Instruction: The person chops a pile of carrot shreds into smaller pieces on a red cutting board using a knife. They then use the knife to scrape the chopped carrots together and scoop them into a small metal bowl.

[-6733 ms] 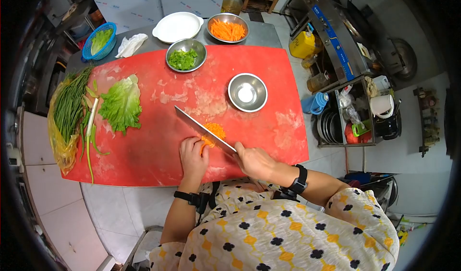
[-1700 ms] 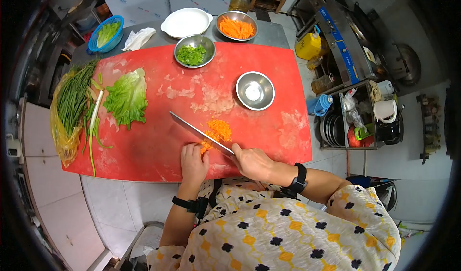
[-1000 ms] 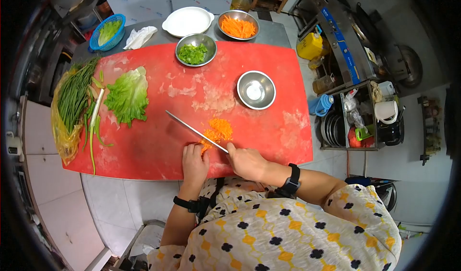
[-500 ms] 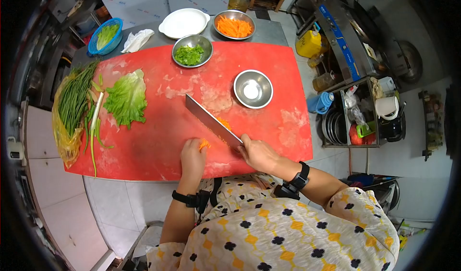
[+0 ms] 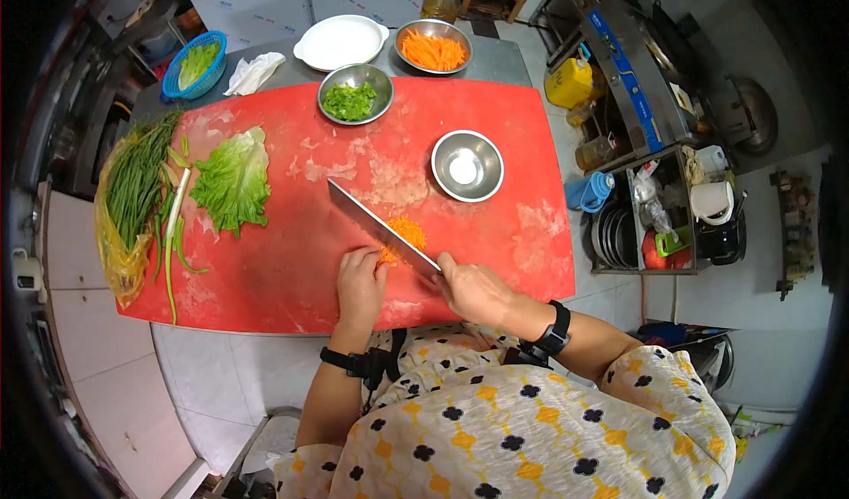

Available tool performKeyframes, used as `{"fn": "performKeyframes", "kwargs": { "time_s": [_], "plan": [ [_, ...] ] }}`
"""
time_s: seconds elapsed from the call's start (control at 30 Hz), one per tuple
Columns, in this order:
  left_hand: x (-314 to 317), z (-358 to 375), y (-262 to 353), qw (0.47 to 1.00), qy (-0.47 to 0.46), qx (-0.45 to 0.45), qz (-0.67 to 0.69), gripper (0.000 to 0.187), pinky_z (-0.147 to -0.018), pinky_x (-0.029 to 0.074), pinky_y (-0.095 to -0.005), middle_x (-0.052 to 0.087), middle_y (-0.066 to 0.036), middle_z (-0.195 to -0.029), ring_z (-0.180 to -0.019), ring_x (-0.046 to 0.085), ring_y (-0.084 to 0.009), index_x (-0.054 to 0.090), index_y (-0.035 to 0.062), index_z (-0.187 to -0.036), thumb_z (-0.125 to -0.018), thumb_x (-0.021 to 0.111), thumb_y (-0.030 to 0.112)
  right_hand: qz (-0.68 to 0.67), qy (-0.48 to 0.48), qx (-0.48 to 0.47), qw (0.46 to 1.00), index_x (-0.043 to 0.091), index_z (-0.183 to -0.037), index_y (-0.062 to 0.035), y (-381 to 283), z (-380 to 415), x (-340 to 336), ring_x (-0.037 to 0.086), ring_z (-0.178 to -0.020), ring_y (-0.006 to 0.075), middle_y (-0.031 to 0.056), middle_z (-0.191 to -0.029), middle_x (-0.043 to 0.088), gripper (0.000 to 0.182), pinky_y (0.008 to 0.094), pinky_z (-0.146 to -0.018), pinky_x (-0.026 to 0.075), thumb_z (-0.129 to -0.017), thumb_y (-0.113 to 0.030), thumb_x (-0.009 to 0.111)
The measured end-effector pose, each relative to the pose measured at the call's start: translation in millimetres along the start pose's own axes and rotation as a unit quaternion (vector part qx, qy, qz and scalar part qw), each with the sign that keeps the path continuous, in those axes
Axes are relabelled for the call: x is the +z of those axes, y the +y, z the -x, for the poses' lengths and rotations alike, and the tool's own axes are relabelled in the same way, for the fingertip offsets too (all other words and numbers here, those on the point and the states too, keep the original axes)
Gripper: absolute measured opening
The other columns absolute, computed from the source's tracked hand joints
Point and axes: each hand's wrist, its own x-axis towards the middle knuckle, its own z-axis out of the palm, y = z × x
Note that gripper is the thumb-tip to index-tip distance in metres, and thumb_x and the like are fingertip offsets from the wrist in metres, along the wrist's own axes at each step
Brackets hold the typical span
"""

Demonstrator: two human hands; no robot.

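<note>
My right hand (image 5: 478, 294) is wrapped around the handle end of a cleaver (image 5: 378, 223), whose broad blade slants up and to the left over the red cutting board (image 5: 292, 269). Finely chopped carrot (image 5: 406, 230) lies in a small pile along the far side of the blade. On the near side, my left hand (image 5: 361, 288) rests on the board with its fingers curled, close to the blade. A few orange carrot strips (image 5: 386, 256) show at its fingertips, mostly hidden by the fingers and the cleaver.
An empty steel bowl (image 5: 467, 166) sits right of the chopped carrot. Farther back are a bowl of chopped greens (image 5: 355, 95), a bowl of carrot strips (image 5: 433, 46) and a white dish (image 5: 341, 42). Lettuce (image 5: 233, 180) and bagged scallions (image 5: 133, 203) lie on the left.
The cleaver has shifted slightly left, and more of the chopped carrot shows behind it. My left hand has moved a little right and forward, toward the blade.
</note>
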Motion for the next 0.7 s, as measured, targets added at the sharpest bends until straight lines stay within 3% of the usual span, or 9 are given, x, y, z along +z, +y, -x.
{"fn": "performKeyframes", "kwargs": {
  "time_s": [0.17, 0.7],
  "plan": [
    [7.0, 2.3, -4.4, 1.000, 0.013, 0.023, -0.010, 0.011, -0.079, 0.051, -0.0399, 0.067, -0.013, -0.088, -0.085, 0.062, -0.0318, 0.069, 0.0004, -0.085, -0.074, 0.072, 0.002, 0.027, -0.016, -0.010, 0.999, 0.043, -0.098, 0.0022, 0.0, -8.0, 9.3, 0.063, -0.068, 0.0459, 0.0258, -0.071, 0.064, 0.018, 0.0547, -0.059, 0.048, -0.096, -0.016, 0.046],
    [5.1, 1.8, -2.9, 0.999, 0.022, 0.035, 0.001, 0.007, -0.076, 0.051, -0.0413, 0.066, -0.013, -0.088, -0.083, 0.061, -0.0325, 0.067, 0.0001, -0.081, -0.075, 0.069, 0.000, 0.045, -0.009, -0.023, 0.999, 0.042, -0.099, 0.0019, 4.9, -17.3, 23.2, 0.063, -0.065, 0.0454, 0.0259, -0.069, 0.063, 0.019, 0.0550, -0.057, 0.048, -0.097, -0.017, 0.045]
  ]
}}
